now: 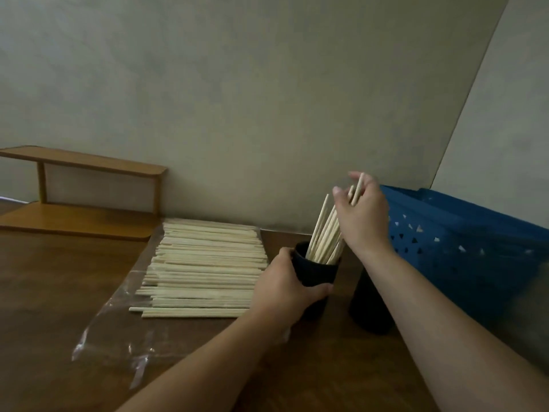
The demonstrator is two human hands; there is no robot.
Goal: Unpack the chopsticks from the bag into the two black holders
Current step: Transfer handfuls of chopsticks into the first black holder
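A black holder [319,273] stands on the table with several pale chopsticks [325,233] leaning in it. My left hand [285,282] grips its left side. Above the holder, my right hand [364,214] holds the upper ends of a few chopsticks whose lower ends are inside it. A second black holder [367,307] stands just to the right, partly hidden behind my right forearm. To the left, a wide layer of loose chopsticks [205,267] lies on the opened clear plastic bag [118,331].
A blue perforated basket [463,248] stands at the right, close to the second holder. A small wooden shelf [80,197] sits at the back left against the wall. The brown table [53,292] runs up to a grey wall.
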